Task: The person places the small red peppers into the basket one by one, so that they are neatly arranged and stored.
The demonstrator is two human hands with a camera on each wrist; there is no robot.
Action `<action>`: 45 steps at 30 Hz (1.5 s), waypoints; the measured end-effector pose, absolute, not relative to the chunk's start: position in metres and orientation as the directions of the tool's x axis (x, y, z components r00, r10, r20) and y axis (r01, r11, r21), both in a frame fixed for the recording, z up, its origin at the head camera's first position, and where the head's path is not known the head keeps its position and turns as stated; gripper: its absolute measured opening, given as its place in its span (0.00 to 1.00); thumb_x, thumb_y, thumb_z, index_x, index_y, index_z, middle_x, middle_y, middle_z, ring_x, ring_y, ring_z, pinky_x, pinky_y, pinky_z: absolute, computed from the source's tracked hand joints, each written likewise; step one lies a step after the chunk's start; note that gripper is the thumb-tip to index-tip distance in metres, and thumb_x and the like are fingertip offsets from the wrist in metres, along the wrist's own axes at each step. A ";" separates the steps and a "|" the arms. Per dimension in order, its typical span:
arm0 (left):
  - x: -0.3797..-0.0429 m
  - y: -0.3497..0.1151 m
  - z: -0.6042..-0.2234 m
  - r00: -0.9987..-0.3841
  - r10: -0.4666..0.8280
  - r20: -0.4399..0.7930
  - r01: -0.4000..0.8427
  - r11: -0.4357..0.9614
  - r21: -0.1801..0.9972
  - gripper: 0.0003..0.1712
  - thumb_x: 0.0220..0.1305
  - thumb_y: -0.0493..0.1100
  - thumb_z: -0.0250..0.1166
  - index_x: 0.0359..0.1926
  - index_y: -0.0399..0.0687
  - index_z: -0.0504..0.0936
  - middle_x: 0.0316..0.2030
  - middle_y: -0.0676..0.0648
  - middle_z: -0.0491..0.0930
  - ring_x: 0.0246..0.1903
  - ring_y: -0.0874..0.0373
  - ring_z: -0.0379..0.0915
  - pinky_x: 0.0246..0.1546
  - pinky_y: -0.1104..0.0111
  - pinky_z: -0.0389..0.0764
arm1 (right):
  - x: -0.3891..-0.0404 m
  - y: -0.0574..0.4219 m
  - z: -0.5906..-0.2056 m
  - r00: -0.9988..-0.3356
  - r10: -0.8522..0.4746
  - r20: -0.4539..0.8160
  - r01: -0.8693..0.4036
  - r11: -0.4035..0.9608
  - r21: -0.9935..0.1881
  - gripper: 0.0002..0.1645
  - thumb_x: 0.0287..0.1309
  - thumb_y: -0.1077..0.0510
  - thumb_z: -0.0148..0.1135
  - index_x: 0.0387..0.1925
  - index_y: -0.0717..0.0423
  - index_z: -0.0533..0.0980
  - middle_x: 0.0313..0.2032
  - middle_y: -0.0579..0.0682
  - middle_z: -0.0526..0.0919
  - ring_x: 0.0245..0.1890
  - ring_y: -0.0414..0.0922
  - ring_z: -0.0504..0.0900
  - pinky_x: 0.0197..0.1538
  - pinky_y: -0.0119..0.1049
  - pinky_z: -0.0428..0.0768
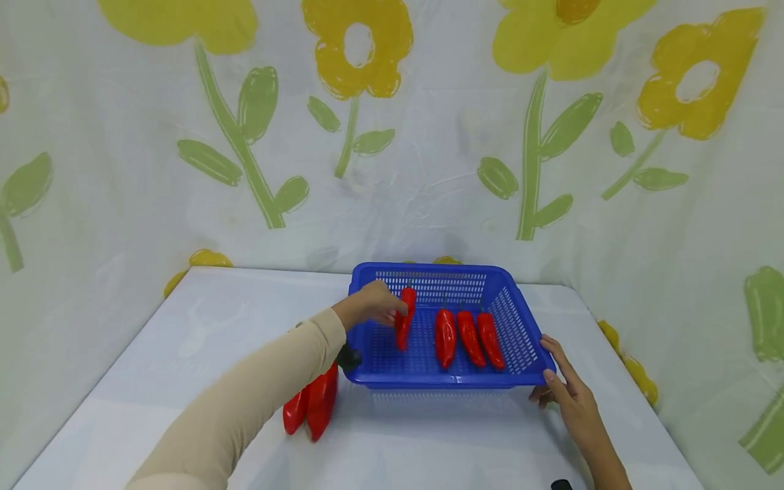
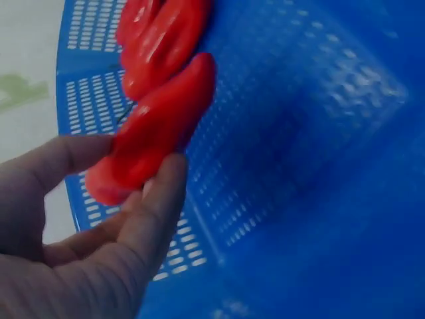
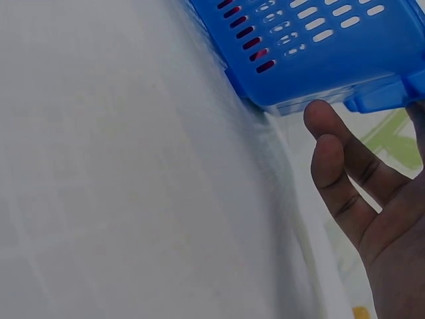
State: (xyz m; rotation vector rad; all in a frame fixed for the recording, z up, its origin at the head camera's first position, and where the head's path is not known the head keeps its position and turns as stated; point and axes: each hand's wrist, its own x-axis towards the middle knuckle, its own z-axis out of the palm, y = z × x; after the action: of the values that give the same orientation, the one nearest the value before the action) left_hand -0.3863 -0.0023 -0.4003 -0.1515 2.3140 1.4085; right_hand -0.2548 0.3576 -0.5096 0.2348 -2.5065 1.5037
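My left hand (image 1: 373, 303) reaches over the left part of a blue plastic basket (image 1: 429, 378). Between thumb and fingers it pinches a red pepper (image 1: 405, 320), glossy and long; in the left wrist view this pepper (image 2: 156, 133) hangs slanted above the basket floor. Three more red peppers (image 1: 469, 338) lie side by side in the basket's right half. At the basket's front right corner my right hand (image 1: 572, 398) holds the rim with thumb and index finger. Two other fingers (image 3: 332, 163) extend below the rim in the right wrist view.
More red peppers (image 1: 321, 401) lie on the white table (image 1: 202, 327) left of the basket, partly hidden by my left sleeve (image 1: 263, 395). A flower-patterned curtain (image 1: 429, 170) stands behind the table and along its sides.
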 end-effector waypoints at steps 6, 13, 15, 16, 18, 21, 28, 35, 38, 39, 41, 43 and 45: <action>-0.394 0.013 -0.399 -0.865 0.188 -0.465 -0.357 0.420 0.834 0.30 0.58 0.28 0.69 0.58 0.25 0.67 0.41 0.31 0.77 0.43 0.38 0.83 0.50 0.52 0.82 | -0.252 0.357 -0.512 -0.968 -0.023 0.250 -0.232 0.457 -0.858 0.31 0.79 0.54 0.44 0.78 0.40 0.55 0.72 0.33 0.58 0.29 0.48 0.83 0.30 0.36 0.84; -0.396 0.023 -0.401 -0.849 0.165 -0.503 -0.394 0.437 0.808 0.24 0.57 0.27 0.69 0.53 0.25 0.72 0.39 0.31 0.78 0.42 0.37 0.83 0.49 0.53 0.83 | -0.253 0.357 -0.508 -0.965 -0.025 0.263 -0.242 0.481 -0.843 0.31 0.79 0.54 0.44 0.78 0.39 0.55 0.73 0.34 0.58 0.29 0.48 0.83 0.30 0.37 0.84; -0.397 0.024 -0.402 -0.840 0.174 -0.514 -0.393 0.458 0.797 0.23 0.57 0.27 0.69 0.53 0.25 0.72 0.39 0.31 0.79 0.42 0.38 0.84 0.49 0.54 0.83 | -0.254 0.357 -0.507 -0.965 -0.020 0.263 -0.240 0.481 -0.843 0.31 0.79 0.54 0.44 0.78 0.39 0.56 0.72 0.33 0.59 0.29 0.48 0.83 0.30 0.37 0.84; -0.397 0.024 -0.403 -0.832 0.182 -0.524 -0.398 0.461 0.793 0.24 0.57 0.27 0.68 0.53 0.24 0.72 0.39 0.30 0.79 0.43 0.38 0.84 0.49 0.54 0.83 | -0.255 0.357 -0.507 -0.965 -0.020 0.263 -0.240 0.481 -0.843 0.31 0.79 0.54 0.44 0.78 0.39 0.56 0.72 0.33 0.59 0.29 0.48 0.83 0.30 0.37 0.84; -0.398 0.025 -0.405 -0.816 0.196 -0.543 -0.413 0.461 0.786 0.25 0.57 0.26 0.68 0.55 0.24 0.70 0.41 0.30 0.79 0.44 0.37 0.83 0.49 0.54 0.83 | -0.255 0.357 -0.506 -0.965 -0.018 0.261 -0.238 0.478 -0.846 0.31 0.79 0.54 0.44 0.78 0.39 0.56 0.72 0.33 0.58 0.29 0.48 0.83 0.30 0.37 0.84; -0.399 0.025 -0.409 -0.798 0.209 -0.566 -0.436 0.449 0.780 0.26 0.57 0.25 0.67 0.56 0.23 0.69 0.42 0.29 0.79 0.46 0.37 0.82 0.50 0.54 0.83 | -0.256 0.356 -0.507 -0.969 -0.010 0.245 -0.221 0.474 -0.852 0.31 0.79 0.53 0.45 0.77 0.38 0.56 0.72 0.33 0.58 0.29 0.49 0.83 0.30 0.37 0.84; -0.400 0.028 -0.419 -0.805 0.209 -0.556 -0.430 0.440 0.788 0.25 0.56 0.25 0.68 0.54 0.26 0.71 0.40 0.31 0.79 0.44 0.39 0.83 0.46 0.56 0.85 | -0.257 0.355 -0.508 -0.975 0.002 0.220 -0.194 0.464 -0.865 0.31 0.78 0.51 0.46 0.77 0.35 0.56 0.74 0.37 0.57 0.30 0.49 0.84 0.31 0.37 0.84; -0.402 0.032 -0.422 -0.785 0.245 -0.569 -0.447 0.412 0.794 0.25 0.57 0.26 0.67 0.55 0.25 0.70 0.39 0.32 0.79 0.44 0.40 0.83 0.46 0.57 0.85 | -0.258 0.358 -0.509 -0.968 -0.011 0.250 -0.228 0.450 -0.863 0.31 0.78 0.54 0.45 0.77 0.38 0.56 0.74 0.36 0.57 0.29 0.49 0.84 0.30 0.37 0.84; -0.403 0.034 -0.424 -0.776 0.254 -0.577 -0.456 0.408 0.791 0.32 0.58 0.26 0.67 0.62 0.25 0.65 0.38 0.33 0.79 0.45 0.40 0.82 0.47 0.57 0.84 | -0.258 0.360 -0.510 -0.966 -0.018 0.258 -0.239 0.443 -0.864 0.31 0.78 0.55 0.45 0.77 0.40 0.56 0.74 0.36 0.57 0.29 0.49 0.84 0.30 0.37 0.84; -0.403 0.035 -0.425 -0.774 0.254 -0.580 -0.461 0.401 0.792 0.35 0.58 0.26 0.67 0.65 0.25 0.63 0.37 0.33 0.78 0.45 0.40 0.82 0.47 0.57 0.84 | -0.258 0.360 -0.510 -0.966 -0.018 0.258 -0.240 0.442 -0.864 0.31 0.78 0.55 0.45 0.77 0.40 0.57 0.74 0.35 0.57 0.29 0.49 0.84 0.30 0.37 0.84; -0.403 0.036 -0.426 -0.775 0.254 -0.579 -0.464 0.394 0.794 0.41 0.57 0.25 0.67 0.69 0.27 0.58 0.36 0.34 0.78 0.45 0.40 0.82 0.47 0.57 0.84 | -0.258 0.361 -0.511 -0.967 -0.017 0.255 -0.236 0.446 -0.864 0.31 0.78 0.55 0.45 0.77 0.40 0.57 0.74 0.35 0.57 0.29 0.49 0.84 0.30 0.37 0.84; -0.403 0.038 -0.426 -0.774 0.258 -0.578 -0.464 0.388 0.796 0.44 0.57 0.25 0.68 0.70 0.28 0.55 0.36 0.34 0.77 0.44 0.40 0.82 0.47 0.56 0.84 | -0.258 0.361 -0.511 -0.967 -0.015 0.253 -0.232 0.450 -0.862 0.31 0.78 0.54 0.45 0.77 0.39 0.57 0.74 0.34 0.58 0.29 0.49 0.83 0.30 0.37 0.84; -0.403 0.039 -0.427 -0.773 0.265 -0.577 -0.463 0.387 0.797 0.41 0.57 0.25 0.68 0.68 0.27 0.57 0.36 0.34 0.77 0.44 0.40 0.82 0.48 0.56 0.84 | -0.258 0.362 -0.511 -0.968 -0.012 0.252 -0.230 0.455 -0.860 0.30 0.78 0.54 0.45 0.77 0.39 0.57 0.74 0.34 0.58 0.29 0.49 0.83 0.30 0.37 0.84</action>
State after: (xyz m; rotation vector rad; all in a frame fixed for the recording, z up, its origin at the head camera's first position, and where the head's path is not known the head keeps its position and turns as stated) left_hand -0.4032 0.0387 -0.4268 -0.1697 1.9982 1.4368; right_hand -0.2580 0.3617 -0.5111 0.2111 -2.4945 1.5232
